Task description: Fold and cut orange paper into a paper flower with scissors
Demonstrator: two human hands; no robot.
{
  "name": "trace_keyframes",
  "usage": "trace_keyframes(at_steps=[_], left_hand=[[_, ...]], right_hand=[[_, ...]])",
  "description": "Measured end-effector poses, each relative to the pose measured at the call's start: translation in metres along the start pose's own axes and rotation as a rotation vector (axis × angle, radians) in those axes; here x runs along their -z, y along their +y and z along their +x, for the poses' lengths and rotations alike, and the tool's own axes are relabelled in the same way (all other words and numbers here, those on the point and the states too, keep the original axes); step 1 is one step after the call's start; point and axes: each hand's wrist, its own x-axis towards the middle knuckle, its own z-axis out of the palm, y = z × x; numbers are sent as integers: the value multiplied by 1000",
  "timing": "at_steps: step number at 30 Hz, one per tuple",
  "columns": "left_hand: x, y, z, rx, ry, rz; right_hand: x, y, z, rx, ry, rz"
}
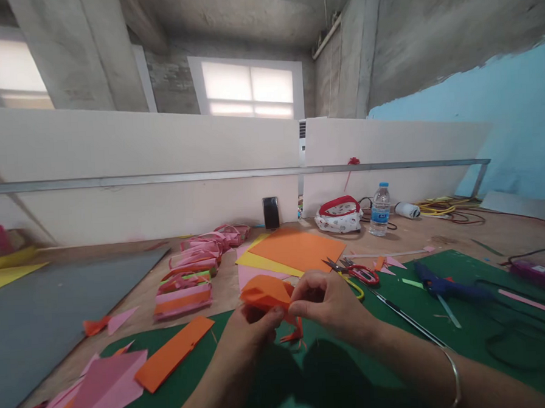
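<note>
An orange folded-paper figure (265, 291) is held up between my two hands, over the green cutting mat (189, 366). Thin paper legs with splayed toes hang below it, close to the mat. My left hand (254, 333) grips the body from the left and underneath, thumb on the near side. On the right, my right hand (325, 298) pinches the figure's edge between thumb and fingertips. Scissors with red handles (364, 274) lie just beyond my right hand, beside a yellow-handled tool (357, 288). Orange paper sheets (297, 248) lie behind the figure.
Pink and orange paper pieces (184, 300) stand in a row at the back left. An orange strip (175, 354) and pink scraps (108, 389) lie left. Right are a blue glue gun (450, 286), a metal rod (406, 319) and a water bottle (379, 213). A phone (270, 213) leans behind.
</note>
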Motion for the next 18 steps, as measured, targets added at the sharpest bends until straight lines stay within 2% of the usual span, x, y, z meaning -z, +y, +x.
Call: trace_keyframes(at_steps=[3, 8, 13, 18], left_hand=[[-2, 2, -1, 2, -30, -85], [-2, -1, 0, 9, -18, -93], [1, -3, 1, 34, 50, -32], [1, 3, -8, 54, -47, -92]], right_hand=[[2, -1, 3, -136, -11, 155], [4, 3, 7, -183, 112, 279], [6, 4, 8, -223, 138, 479], [6, 7, 10, -334, 117, 690]])
